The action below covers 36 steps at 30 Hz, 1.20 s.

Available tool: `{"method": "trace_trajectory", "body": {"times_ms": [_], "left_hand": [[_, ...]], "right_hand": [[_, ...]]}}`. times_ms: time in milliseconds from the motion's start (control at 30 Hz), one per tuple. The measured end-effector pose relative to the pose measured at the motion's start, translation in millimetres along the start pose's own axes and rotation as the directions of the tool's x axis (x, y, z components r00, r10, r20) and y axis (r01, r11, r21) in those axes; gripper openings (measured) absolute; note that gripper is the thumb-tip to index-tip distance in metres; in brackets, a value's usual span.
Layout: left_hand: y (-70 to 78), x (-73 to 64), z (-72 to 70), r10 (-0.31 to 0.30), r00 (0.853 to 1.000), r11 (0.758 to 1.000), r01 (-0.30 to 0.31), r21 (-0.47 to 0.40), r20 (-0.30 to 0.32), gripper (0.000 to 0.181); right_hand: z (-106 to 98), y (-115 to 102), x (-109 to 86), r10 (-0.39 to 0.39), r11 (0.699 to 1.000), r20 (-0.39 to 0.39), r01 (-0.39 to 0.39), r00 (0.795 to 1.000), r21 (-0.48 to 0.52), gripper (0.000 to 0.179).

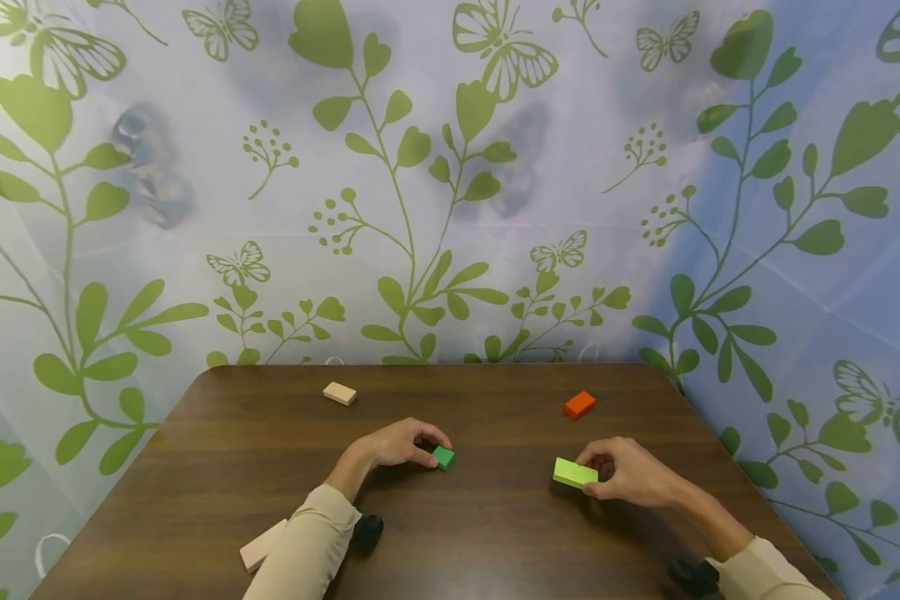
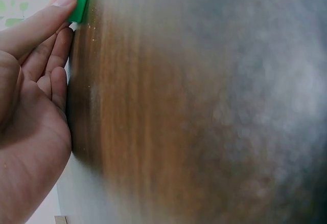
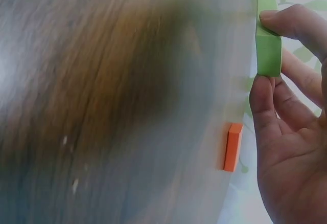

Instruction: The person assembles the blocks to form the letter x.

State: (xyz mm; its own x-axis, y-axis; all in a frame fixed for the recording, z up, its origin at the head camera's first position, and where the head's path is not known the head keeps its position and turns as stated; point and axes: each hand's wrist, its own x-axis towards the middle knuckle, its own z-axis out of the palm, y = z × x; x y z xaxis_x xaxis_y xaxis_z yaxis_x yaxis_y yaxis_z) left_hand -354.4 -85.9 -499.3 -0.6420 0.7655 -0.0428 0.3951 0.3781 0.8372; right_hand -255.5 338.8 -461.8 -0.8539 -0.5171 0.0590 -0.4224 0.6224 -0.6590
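Near the middle of the table, my left hand pinches a small green block between thumb and fingers. In the left wrist view the thumb presses on the face of the green block, close to the tabletop. Over on the right, my right hand grips a lime-green rectangular block by its right end. The right wrist view has the thumb on one side of that lime-green block and fingertips at its end; it appears raised off the wood.
An orange block lies behind my right hand. One pale wooden block rests at the back left of the brown table. Another pale block is partly hidden by my left sleeve. A patterned curtain hangs behind the table.
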Motion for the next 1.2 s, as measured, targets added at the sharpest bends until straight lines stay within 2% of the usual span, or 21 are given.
{"method": "trace_trajectory", "body": {"times_ms": [267,467,633,1200], "left_hand": [[4.2,-0.2,-0.8,0.016,1.0,1.0,-0.016,-0.004,0.004,0.029],[7.4,-2.6,0.0,0.007,1.0,1.0,-0.007,-0.011,0.001,0.029],[6.1,-3.0,1.2,-0.013,1.0,1.0,0.013,-0.006,-0.005,0.029],[0.9,-1.6,0.7,-0.02,1.0,1.0,0.02,-0.014,-0.012,0.028]], "right_hand": [[9,-6,9.3,-0.015,1.0,0.005,0.015,1.0,0.012,0.021],[14,-9,16.9,-0.019,1.0,0.002,0.019,1.0,-0.019,0.022],[16,-12,22.6,-0.024,0.999,0.002,0.024,1.0,-0.033,0.022],[27,-21,41.9,-0.059,0.996,0.0,0.059,0.998,-0.061,0.022]]}}
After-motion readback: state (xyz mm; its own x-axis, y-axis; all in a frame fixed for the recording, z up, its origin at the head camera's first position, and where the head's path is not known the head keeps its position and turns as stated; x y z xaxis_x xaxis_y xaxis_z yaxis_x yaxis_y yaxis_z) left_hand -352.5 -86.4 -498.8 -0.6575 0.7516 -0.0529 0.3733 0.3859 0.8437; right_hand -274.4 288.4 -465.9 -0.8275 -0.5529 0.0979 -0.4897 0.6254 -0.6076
